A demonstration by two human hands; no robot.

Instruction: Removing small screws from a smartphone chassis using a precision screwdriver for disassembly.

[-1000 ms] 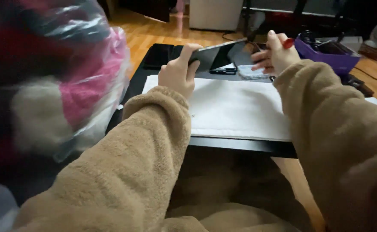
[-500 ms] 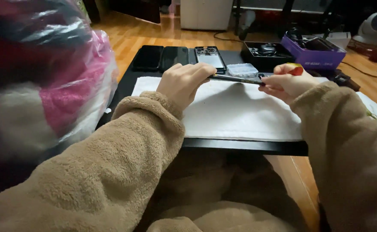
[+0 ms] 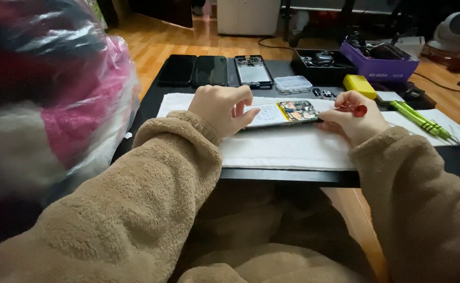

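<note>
An opened phone (image 3: 287, 111) lies flat on a white cloth (image 3: 293, 149), its circuit board and battery facing up. My left hand (image 3: 222, 107) pinches the phone's left end with fingers and thumb. My right hand (image 3: 353, 121) rests at the phone's right end. It holds a small red pick (image 3: 360, 110) between thumb and fingers. Both arms wear fuzzy tan sleeves.
The cloth covers a low black table (image 3: 151, 107). Behind it lie two dark phones (image 3: 193, 71), another opened phone (image 3: 253, 71), a clear parts box (image 3: 293, 84), a black tray (image 3: 321, 60), a purple tray (image 3: 384, 65) and a yellow block (image 3: 360, 85). Green screwdrivers (image 3: 421, 120) lie right. A plastic bag (image 3: 57, 99) bulges left.
The phone was held tilted up off the table, then lowered; now it lies flat on the cloth with its inside facing up. Both hands came down with it.
</note>
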